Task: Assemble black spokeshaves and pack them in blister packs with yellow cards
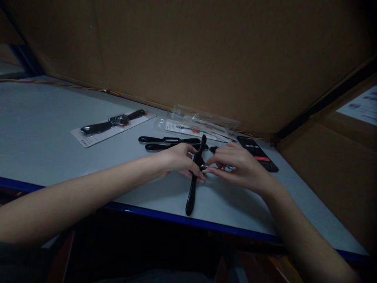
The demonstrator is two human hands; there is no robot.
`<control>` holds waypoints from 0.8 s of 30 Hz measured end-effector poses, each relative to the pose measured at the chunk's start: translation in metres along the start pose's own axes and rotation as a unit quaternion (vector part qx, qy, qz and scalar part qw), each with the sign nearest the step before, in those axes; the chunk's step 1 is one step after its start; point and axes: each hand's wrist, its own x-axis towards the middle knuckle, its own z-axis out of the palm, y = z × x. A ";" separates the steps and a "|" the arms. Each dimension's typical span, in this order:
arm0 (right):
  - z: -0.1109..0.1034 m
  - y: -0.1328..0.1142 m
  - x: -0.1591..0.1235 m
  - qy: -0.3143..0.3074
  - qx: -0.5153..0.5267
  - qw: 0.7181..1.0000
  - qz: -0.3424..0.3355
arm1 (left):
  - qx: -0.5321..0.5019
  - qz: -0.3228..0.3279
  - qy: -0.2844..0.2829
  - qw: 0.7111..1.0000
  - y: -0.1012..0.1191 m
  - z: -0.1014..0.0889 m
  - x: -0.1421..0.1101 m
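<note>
My left hand (179,160) is closed round the middle of a long black watch strap (194,184) that lies pointing toward me on the grey table (44,137). My right hand (235,165) pinches at the same spot from the right side, fingertips meeting the left hand's at a small shiny part. What the right fingers hold is too small to make out. Two more black straps (167,142) lie flat just behind my left hand.
A packaged black watch on a white card (113,124) lies at the left. Clear plastic bags with printed cards (200,122) sit at the back. A phone (257,153) with a lit screen lies right of my hands. Cardboard walls (206,51) enclose the table.
</note>
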 end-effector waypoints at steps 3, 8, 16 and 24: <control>0.006 -0.007 0.003 0.004 0.017 1.000 0.008 | 0.002 0.019 0.007 1.000 -0.001 -0.001 0.002; 0.012 -0.018 0.005 0.018 0.170 0.985 0.025 | 0.024 0.063 0.048 0.997 -0.001 -0.003 0.002; 0.006 -0.006 0.001 0.049 0.053 0.996 0.045 | -0.013 0.033 0.021 0.999 0.001 -0.001 -0.001; 0.013 -0.014 0.007 0.038 0.018 0.998 0.053 | 0.015 0.070 0.043 0.996 -0.003 -0.001 0.004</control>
